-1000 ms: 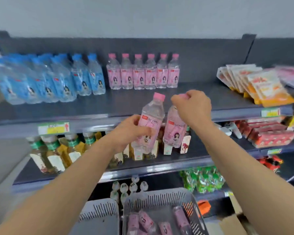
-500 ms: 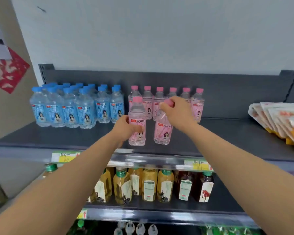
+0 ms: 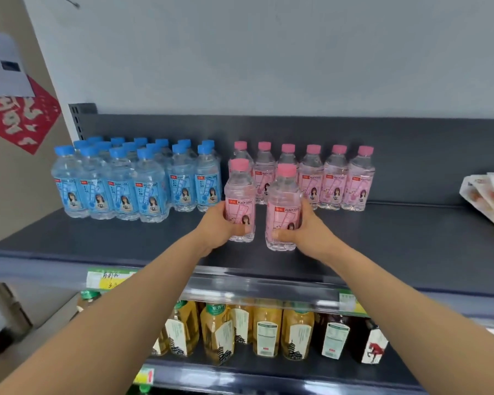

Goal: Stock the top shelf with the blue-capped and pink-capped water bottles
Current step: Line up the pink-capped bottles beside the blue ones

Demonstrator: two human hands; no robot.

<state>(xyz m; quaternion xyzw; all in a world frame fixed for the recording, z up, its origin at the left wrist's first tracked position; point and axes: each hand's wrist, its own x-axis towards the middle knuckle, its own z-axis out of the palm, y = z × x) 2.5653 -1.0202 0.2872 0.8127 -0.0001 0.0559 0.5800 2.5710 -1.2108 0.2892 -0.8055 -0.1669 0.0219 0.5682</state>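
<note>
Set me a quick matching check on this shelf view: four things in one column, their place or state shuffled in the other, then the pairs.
1 blue-capped bottles
2 left hand
3 snack packets
4 amber drink bottles

A far right of the top shelf
B on the lower shelf
C left part of the top shelf
D grips a pink-capped bottle

Pairs: 1-C, 2-D, 3-A, 4-B

Amber tea bottles point(image 3: 268, 329) on lower shelf point(image 3: 311, 372), snack packets point(image 3: 491, 195) right; red paper sign point(image 3: 20, 118) — left
</note>
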